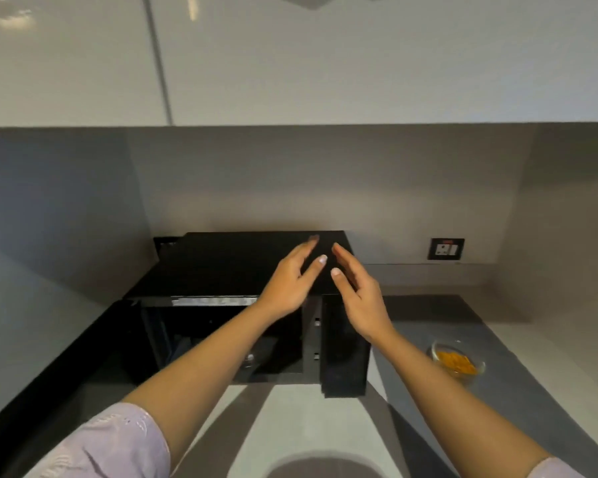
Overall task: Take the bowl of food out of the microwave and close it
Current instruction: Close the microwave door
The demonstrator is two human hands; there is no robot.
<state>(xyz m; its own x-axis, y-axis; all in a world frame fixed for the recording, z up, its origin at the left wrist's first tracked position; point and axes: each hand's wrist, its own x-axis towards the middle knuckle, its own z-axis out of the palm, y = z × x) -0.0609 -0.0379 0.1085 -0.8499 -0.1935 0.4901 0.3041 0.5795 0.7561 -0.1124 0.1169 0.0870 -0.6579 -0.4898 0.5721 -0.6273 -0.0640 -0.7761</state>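
A black microwave [228, 267] stands on the grey counter, its door [49, 367] swung wide to the left and its dark cavity [221, 336] showing. A small glass bowl of orange food [458, 362] sits on the counter to the right of the microwave. My left hand [290, 284] and my right hand [356, 298] hover side by side over the microwave's front right top corner. Both have fingers apart and hold nothing, palms turned toward each other.
Glossy white cabinets [290, 56] hang overhead. A wall socket [446, 249] sits on the grey backsplash right of the microwave. The grey counter [308, 426] runs toward me, and the side wall closes the corner at right.
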